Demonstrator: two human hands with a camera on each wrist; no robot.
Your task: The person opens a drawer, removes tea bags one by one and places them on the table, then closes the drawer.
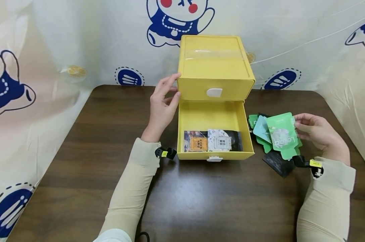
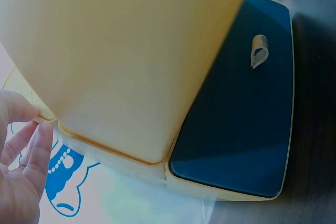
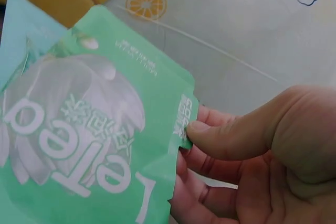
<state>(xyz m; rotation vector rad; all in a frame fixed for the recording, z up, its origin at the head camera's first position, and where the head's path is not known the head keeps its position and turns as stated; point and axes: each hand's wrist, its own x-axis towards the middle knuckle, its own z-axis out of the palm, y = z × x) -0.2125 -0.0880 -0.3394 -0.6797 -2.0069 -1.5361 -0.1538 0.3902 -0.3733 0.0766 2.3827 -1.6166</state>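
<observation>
A yellow two-drawer storage box (image 1: 216,60) stands at the back of the table, its lower drawer (image 1: 212,116) pulled out. Inside that drawer lie an orange-labelled dark packet (image 1: 199,143) and a white-labelled packet (image 1: 220,141), with dark packaging beside them. My left hand (image 1: 163,104) touches the box's left side near the front edge, fingers extended; its fingertips show at the box's edge in the left wrist view. Between thumb and fingers, my right hand (image 1: 323,132) pinches the edge of a green tea packet (image 3: 131,129), lettered LeTea, held over other packets.
Right of the box, a light-blue packet (image 1: 262,128) and more green ones lie in a loose pile. A black packet (image 1: 279,163) lies at its near side. Behind the table hangs a printed white sheet (image 1: 110,40).
</observation>
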